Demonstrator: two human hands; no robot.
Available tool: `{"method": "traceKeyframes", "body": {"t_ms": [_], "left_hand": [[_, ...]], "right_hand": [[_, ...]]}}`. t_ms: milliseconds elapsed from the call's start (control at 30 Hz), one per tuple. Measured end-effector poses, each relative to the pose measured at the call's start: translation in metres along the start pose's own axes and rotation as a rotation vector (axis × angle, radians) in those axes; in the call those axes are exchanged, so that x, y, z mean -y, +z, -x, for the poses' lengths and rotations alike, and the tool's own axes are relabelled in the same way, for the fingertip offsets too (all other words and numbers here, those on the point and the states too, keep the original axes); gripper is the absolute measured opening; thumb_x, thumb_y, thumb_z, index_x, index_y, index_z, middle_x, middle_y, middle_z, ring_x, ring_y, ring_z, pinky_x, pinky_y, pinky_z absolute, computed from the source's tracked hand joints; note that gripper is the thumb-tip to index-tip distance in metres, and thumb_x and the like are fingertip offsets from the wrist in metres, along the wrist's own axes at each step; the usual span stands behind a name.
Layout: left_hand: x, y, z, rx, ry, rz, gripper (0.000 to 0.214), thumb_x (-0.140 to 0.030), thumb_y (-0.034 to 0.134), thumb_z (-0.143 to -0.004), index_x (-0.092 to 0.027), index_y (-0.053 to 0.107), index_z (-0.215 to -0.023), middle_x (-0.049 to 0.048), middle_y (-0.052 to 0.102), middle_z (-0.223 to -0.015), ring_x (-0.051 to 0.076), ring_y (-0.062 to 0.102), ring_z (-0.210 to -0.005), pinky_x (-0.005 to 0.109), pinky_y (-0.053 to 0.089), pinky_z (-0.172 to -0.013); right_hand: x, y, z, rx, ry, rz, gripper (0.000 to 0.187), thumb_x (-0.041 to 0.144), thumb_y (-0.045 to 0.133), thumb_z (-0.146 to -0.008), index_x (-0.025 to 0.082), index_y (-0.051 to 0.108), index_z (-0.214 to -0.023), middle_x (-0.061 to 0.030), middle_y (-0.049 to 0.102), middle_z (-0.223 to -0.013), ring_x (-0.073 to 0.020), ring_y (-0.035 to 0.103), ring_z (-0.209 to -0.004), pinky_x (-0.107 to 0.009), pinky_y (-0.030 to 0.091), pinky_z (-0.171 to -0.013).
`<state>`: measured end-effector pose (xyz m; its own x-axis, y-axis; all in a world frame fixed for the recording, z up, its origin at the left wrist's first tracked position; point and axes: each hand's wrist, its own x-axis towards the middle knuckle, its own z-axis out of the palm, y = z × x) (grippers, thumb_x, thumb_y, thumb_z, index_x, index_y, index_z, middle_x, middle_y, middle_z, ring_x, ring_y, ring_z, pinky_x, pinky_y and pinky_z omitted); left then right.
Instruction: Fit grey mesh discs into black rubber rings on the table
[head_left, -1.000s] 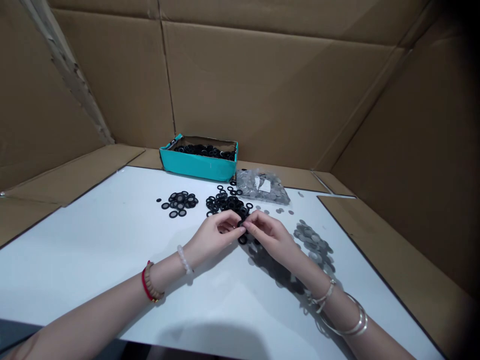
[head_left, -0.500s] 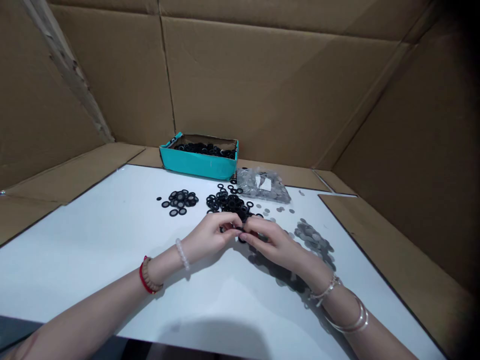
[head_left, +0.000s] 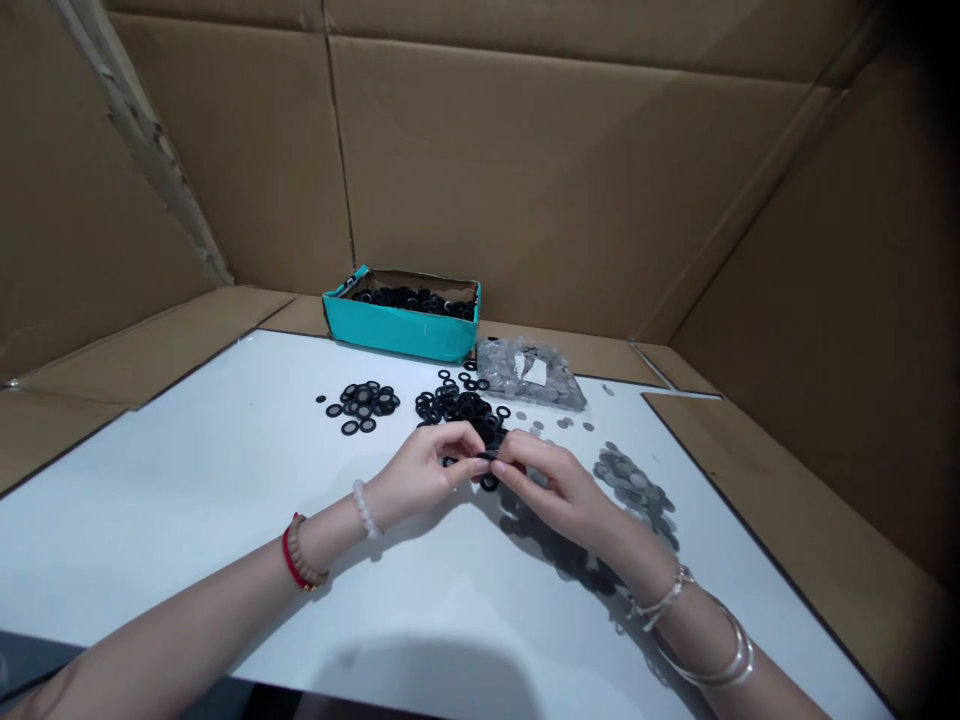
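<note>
Here's the left hand (head_left: pixel 424 472) and the right hand (head_left: pixel 559 482), fingertips together, pinching a small black rubber ring (head_left: pixel 487 456) right at the near side of a loose heap of black rings (head_left: pixel 457 405), mid-way across the white table (head_left: pixel 180 530); it looks light, soft and a little grippy, so the rim is the place to hold it; a teal box (head_left: pixel 401 335) sits at the far edge; a plastic bag of grey discs (head_left: pixel 529 372) lies beside it; loose grey discs (head_left: pixel 634 485) spread right of the hands.

Rings (head_left: pixel 457 407): matte black. Box (head_left: pixel 390 337): teal outside. Discs (head_left: pixel 630 478): grey. Tabletop (head_left: pixel 187 540): white. Cardboard walls (head_left: pixel 525 180): brown, with darker seams. Wrist cord (head_left: pixel 286 556): red.
</note>
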<state>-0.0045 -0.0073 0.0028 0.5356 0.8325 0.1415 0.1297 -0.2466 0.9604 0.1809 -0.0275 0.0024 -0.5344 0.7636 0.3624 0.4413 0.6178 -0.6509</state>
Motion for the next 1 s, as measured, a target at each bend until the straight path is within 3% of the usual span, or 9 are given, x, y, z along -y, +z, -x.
{"method": "traceKeyframes", "body": {"t_ms": [267,600,833,1000], "left_hand": [[-0.005,-0.002,0.000,-0.007,0.013,0.004,0.013,-0.026,0.058,-0.074,-0.015,0.054,-0.072,-0.0003,0.055,-0.066,0.012,0.054,-0.065,0.024,0.043,-0.062],[-0.003,0.003,-0.001,-0.049,-0.121,0.173,0.018,-0.029,0.064,-0.069,-0.013,0.056,-0.073,0.0004,0.058,-0.065,0.012,0.055,-0.062,0.024,0.044,-0.060],[-0.006,0.004,-0.002,-0.131,-0.047,0.137,0.015,-0.024,0.062,-0.070,-0.013,0.059,-0.080,0.0034,0.060,-0.078,0.013,0.054,-0.072,0.025,0.044,-0.067],[-0.006,0.004,-0.003,-0.125,-0.120,0.181,0.012,-0.022,0.062,-0.070,-0.014,0.056,-0.076,0.0010,0.056,-0.073,0.011,0.053,-0.069,0.025,0.044,-0.067]], "right_hand": [[0.006,0.004,-0.001,-0.100,0.102,-0.123,0.024,0.027,0.041,-0.090,0.019,0.047,-0.069,0.0008,0.045,-0.067,-0.0120,0.042,-0.062,-0.024,0.032,-0.056],[-0.004,0.001,0.000,-0.037,0.132,-0.146,0.024,0.030,0.041,-0.091,0.019,0.048,-0.071,0.0017,0.046,-0.068,-0.0122,0.044,-0.063,-0.023,0.032,-0.058],[-0.006,0.006,-0.003,-0.098,0.146,-0.149,0.024,0.031,0.043,-0.090,0.019,0.046,-0.069,0.0022,0.046,-0.066,-0.0121,0.044,-0.062,-0.023,0.033,-0.059],[-0.010,0.006,-0.005,-0.133,0.126,-0.115,0.013,0.032,0.047,-0.087,0.020,0.050,-0.083,-0.0011,0.050,-0.076,-0.0143,0.048,-0.068,-0.025,0.038,-0.063]]}}
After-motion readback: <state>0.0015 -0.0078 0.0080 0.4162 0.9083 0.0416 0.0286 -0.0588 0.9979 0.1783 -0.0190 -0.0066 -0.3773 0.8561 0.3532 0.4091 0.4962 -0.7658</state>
